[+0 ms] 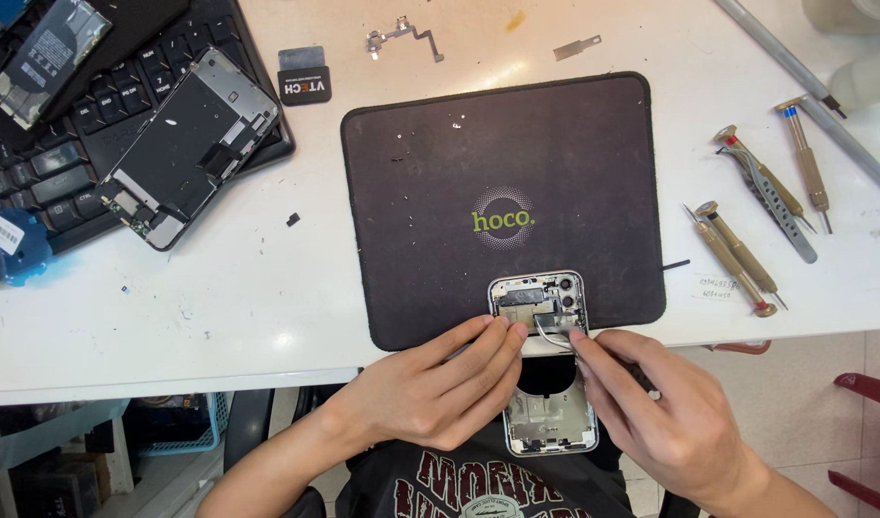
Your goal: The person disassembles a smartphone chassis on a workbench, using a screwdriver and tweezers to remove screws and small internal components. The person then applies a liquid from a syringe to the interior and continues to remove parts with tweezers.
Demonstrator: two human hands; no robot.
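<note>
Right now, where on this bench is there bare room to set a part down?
Mostly the upper half of the black mat; also white table between keyboard and mat. Crowded: around the opened phone under both hands, and the screwdrivers on the right.

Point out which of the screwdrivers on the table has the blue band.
The brass-coloured screwdriver lying farthest right: a blue ring sits below its cap, while its neighbour shows red.
</note>
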